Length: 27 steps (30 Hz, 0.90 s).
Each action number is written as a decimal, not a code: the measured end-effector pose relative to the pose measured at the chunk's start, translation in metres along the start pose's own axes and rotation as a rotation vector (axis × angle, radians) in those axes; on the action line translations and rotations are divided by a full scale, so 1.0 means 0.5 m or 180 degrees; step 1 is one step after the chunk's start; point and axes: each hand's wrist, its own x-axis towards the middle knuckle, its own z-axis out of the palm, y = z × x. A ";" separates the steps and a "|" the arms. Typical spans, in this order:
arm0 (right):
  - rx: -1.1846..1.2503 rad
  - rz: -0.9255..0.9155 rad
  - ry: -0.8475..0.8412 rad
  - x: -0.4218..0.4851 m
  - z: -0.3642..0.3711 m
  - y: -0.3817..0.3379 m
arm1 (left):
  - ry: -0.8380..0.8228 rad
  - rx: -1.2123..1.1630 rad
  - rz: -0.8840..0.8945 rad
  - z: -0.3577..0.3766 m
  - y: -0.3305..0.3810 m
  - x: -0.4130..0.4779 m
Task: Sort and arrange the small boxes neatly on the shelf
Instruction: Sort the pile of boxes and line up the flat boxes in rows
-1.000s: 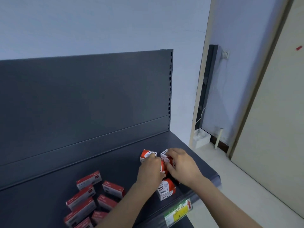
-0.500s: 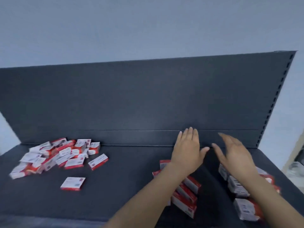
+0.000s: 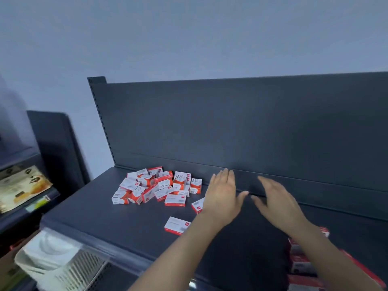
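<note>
Dark shelf (image 3: 88, 215) against a pale wall (image 3: 189, 38); loose heap of small boxes (image 3: 156, 186) at its left, stacked boxes (image 3: 302, 261) at lower right; left hand (image 3: 222, 196) and right hand (image 3: 277, 201) hover empty, fingers spread; a hasty sweep could scatter the heap or push the lone box (image 3: 174, 224) off the front edge.

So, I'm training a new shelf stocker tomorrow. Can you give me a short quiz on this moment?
1. True or false: the left hand grips a box.
2. Where on the shelf does the loose pile lie? A) left end, near the back panel B) on the front lip C) under the right hand
3. Short answer: which two colours do the pile's boxes show?

Key: 1 false, its fingers are straight and hold nothing; 2 A; 3 red and white.
</note>
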 end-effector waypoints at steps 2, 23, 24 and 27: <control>-0.0033 -0.0016 -0.0255 0.032 0.050 -0.051 | -0.0093 -0.0055 -0.0017 -0.010 -0.082 -0.002; -0.0664 0.0209 -0.1458 0.139 0.284 -0.210 | -0.1642 -0.0315 0.1097 0.036 -0.377 -0.054; -0.0683 0.0247 -0.1450 0.138 0.281 -0.210 | -0.1744 -0.0172 0.1181 0.038 -0.377 -0.056; -0.0759 0.0364 -0.1406 0.133 0.275 -0.205 | -0.1785 0.0111 0.1293 0.043 -0.377 -0.053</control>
